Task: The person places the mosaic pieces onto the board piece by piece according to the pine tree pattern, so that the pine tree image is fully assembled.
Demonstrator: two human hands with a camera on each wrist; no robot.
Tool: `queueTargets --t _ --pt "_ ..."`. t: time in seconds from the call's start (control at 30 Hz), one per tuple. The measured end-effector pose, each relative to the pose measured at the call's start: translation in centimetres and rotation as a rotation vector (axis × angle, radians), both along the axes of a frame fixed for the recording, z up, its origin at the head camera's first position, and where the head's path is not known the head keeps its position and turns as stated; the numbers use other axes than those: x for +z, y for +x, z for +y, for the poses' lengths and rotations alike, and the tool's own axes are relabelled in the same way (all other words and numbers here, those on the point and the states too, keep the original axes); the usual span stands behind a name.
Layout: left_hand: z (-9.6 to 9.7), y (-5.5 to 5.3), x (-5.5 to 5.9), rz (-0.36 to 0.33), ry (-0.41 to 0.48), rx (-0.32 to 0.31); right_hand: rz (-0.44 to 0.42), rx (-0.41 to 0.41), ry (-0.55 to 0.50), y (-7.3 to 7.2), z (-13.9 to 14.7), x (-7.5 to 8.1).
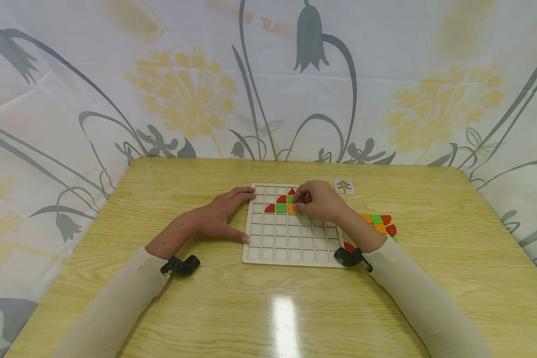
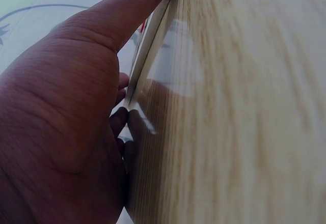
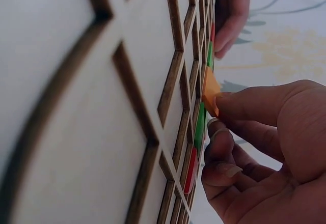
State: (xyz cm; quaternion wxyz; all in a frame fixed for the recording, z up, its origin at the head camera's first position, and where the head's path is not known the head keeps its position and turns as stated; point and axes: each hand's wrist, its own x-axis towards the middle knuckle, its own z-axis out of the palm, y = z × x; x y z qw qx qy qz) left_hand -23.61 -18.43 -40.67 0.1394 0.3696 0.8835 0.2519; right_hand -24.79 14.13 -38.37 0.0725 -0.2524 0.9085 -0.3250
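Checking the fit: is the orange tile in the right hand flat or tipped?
Tipped: the right wrist view shows the tile slanting off the board.

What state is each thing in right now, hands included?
Grid board, flat, partly filled
Left hand, spread, touching the board's edge
Orange tile, tilted, pinched
Right hand, pinching that tile
Leftmost green tile, in its cell
Pattern card, lying face up
Loose tiles, off the board, partly hidden
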Motion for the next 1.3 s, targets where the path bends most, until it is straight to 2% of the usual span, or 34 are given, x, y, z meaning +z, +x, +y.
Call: queueTargets --t 0.53,0.97,1.3 --pt "0.0 0.0 -0.2 -0.007 0.0 0.012 0.031 0.004 -0.054 0.8 1.5 0.2" --pt "0.0 0.1 0.0 -0.006 -0.003 0.008 0.061 -0.029 -0.015 2.5 4.9 0.9" --pt "0.1 0.0 -0.1 0.006 -0.01 0.004 0.084 -0.037 0.025 3.7 7.3 0.9"
